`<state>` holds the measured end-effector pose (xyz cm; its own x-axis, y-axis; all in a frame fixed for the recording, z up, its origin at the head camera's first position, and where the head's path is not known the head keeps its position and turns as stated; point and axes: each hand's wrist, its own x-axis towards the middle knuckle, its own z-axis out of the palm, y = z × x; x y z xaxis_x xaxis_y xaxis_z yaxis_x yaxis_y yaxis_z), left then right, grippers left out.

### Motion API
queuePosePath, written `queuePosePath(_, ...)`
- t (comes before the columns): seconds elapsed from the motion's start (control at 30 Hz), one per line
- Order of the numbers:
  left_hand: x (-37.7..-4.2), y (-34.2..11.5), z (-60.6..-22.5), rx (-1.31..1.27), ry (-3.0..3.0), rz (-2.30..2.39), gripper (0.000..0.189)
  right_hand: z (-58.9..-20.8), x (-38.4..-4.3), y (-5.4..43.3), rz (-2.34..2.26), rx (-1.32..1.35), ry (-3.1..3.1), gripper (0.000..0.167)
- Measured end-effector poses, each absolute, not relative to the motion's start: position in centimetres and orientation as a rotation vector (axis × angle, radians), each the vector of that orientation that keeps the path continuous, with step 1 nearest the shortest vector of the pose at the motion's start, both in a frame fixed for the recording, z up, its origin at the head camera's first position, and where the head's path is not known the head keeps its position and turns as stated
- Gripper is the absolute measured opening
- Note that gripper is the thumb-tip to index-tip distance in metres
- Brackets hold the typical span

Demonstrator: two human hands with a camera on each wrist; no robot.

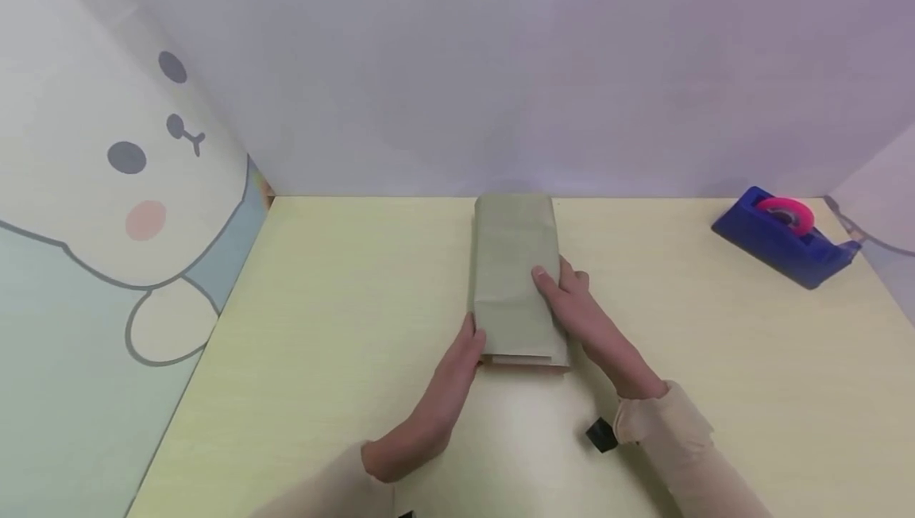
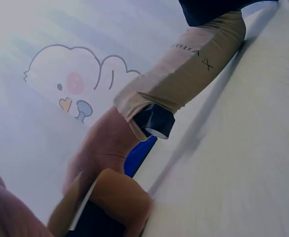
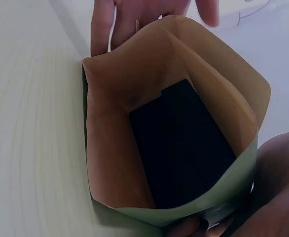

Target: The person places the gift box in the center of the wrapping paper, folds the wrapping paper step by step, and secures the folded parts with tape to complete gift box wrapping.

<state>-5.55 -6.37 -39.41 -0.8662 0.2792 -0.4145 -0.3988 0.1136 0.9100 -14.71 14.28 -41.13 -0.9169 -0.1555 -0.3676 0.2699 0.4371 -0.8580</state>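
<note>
A long parcel (image 1: 516, 272) of grey-green paper lies on the table, its near end unfolded. Inside that end, the right wrist view shows the brown inner face of the paper (image 3: 117, 168) around a dark box (image 3: 181, 148). My right hand (image 1: 582, 307) grips the parcel's right side, thumb on top and fingers down along the edge. Along the near left side, my left hand (image 1: 443, 399) presses with straight fingers. Brown paper (image 2: 122, 195) also shows in the left wrist view, in front of the right hand (image 2: 100, 148). The far end's fold is hidden.
A blue tape dispenser (image 1: 779, 244) with a pink roll core (image 1: 797, 212) stands at the far right of the pale table (image 1: 343, 287). A plain wall (image 1: 500, 73) rises behind the table, and a cartoon-printed panel (image 1: 79, 343) is at the left.
</note>
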Motion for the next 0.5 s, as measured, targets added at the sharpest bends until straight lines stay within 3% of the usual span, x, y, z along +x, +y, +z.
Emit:
queuePosePath(0.17,-6.5,-7.3,-38.2,-0.059,2.118,1.684,0.077,-40.8,-14.7,14.3,-1.479,0.096,2.302,0.078)
queuePosePath(0.5,-13.2,-7.5,-39.7,0.693,2.768,1.087,0.059,-40.9,-14.6,14.1,-1.471,0.101,2.304,0.078)
